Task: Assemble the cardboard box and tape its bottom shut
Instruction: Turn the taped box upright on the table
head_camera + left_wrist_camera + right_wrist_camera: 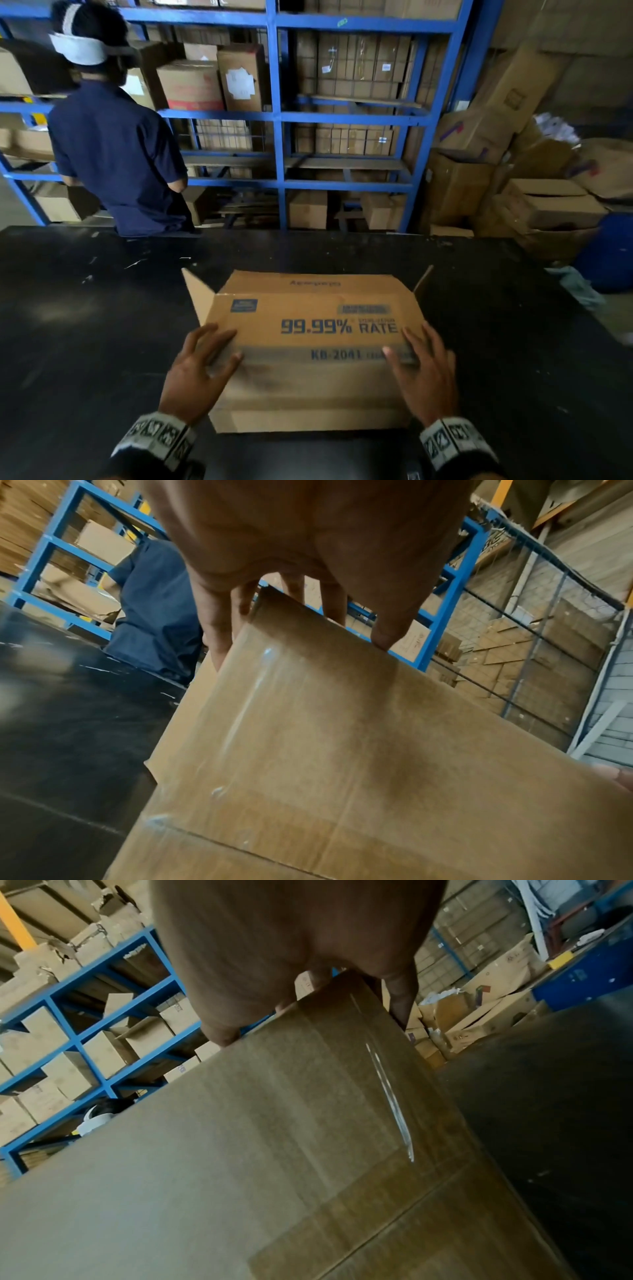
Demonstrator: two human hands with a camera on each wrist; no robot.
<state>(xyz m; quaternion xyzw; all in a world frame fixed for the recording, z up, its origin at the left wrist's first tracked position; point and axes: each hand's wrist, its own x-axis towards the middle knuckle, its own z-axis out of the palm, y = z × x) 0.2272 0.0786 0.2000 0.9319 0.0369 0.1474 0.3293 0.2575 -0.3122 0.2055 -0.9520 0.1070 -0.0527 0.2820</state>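
steadying the cardboard box (308, 342) on the black desk (85, 325), a hand at each end

head view: left hand (200, 370) and right hand (423, 373) lie on its top corners, fingers spread and nearly straight, far flaps standing up. left wrist view: fingers (387, 631) hook over the box edge, glossy tape along the panel. right wrist view: same hold. it looks light, stiff and slick where taped; better gripped at bare corners
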